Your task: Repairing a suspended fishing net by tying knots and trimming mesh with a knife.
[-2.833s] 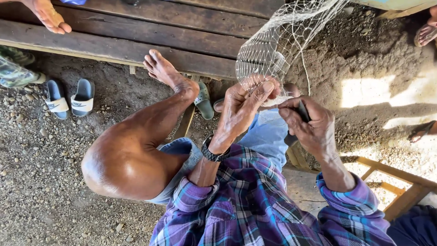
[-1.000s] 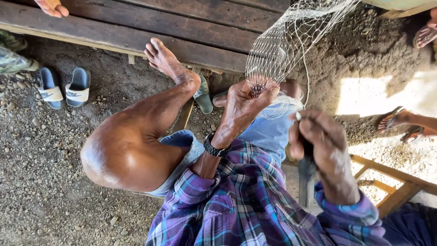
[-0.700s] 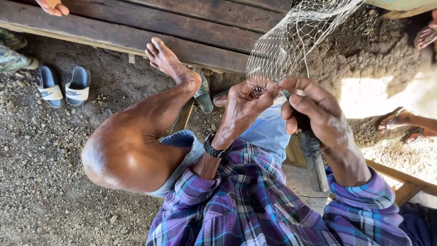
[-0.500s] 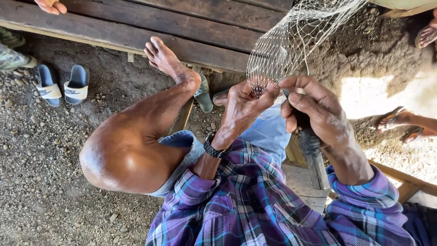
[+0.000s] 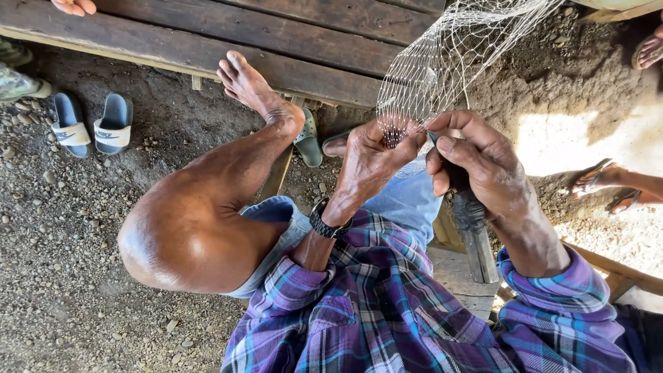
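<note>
Left hand (image 5: 369, 155) still pinches the net (image 5: 442, 65) edge. Right hand (image 5: 476, 162), back beside it since a second ago, grips a dark tool (image 5: 475, 228).

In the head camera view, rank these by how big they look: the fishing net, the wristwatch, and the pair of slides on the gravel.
Largest to smallest as they appear:
1. fishing net
2. pair of slides
3. wristwatch
The watch sits nearer the camera, yet it looks smallest anyway.

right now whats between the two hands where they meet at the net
In the head view, the gathered edge of the white net lies between the left hand and right hand.
</note>
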